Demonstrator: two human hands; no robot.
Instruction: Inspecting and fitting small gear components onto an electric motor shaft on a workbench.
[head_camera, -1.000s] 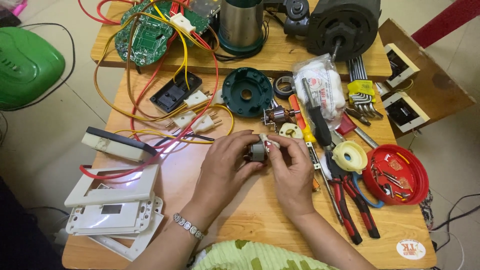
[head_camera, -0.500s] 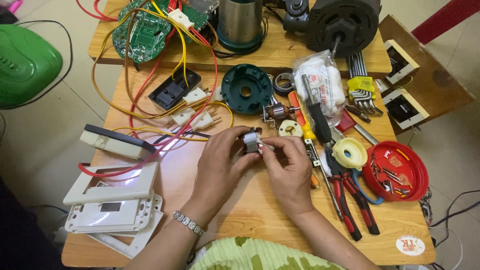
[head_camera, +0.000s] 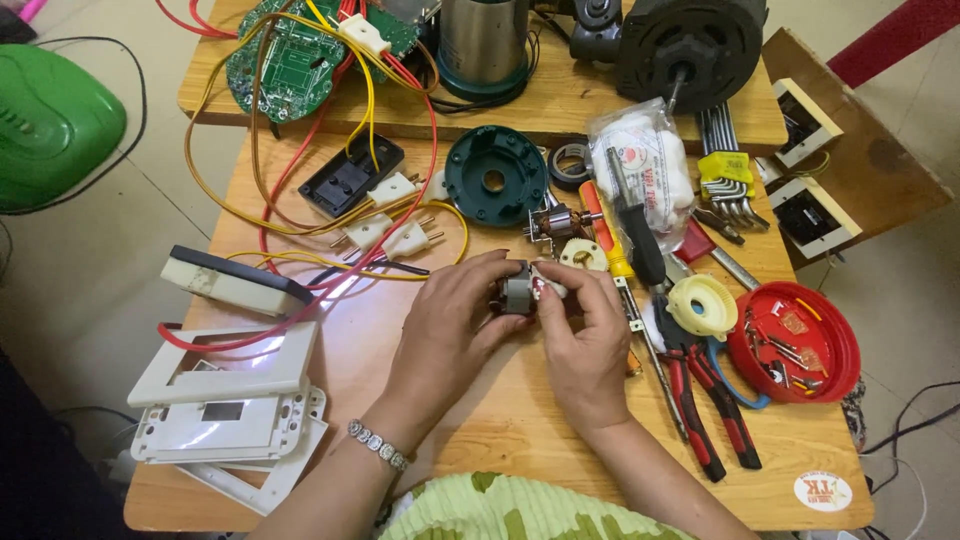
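Note:
Both my hands meet over the middle of the wooden table (head_camera: 500, 440). My left hand (head_camera: 450, 325) and my right hand (head_camera: 583, 335) together pinch a small grey cylindrical motor can (head_camera: 518, 290) with a white and red end piece. A small wound armature (head_camera: 553, 222) lies just beyond my fingers, next to a cream plastic disc (head_camera: 584, 254). A dark green round motor housing (head_camera: 496, 174) lies further back.
Red-handled pliers (head_camera: 705, 420), a screwdriver (head_camera: 605, 232), a soldering iron (head_camera: 636, 225) and a red lid of small parts (head_camera: 795, 342) lie at right. White switch plates (head_camera: 225, 395) sit at left. Wires, a green circuit board (head_camera: 290, 55) and a black motor (head_camera: 690, 45) fill the back.
My hands have shifted slightly and turned the small motor can between the fingers. Nothing else on the table has moved.

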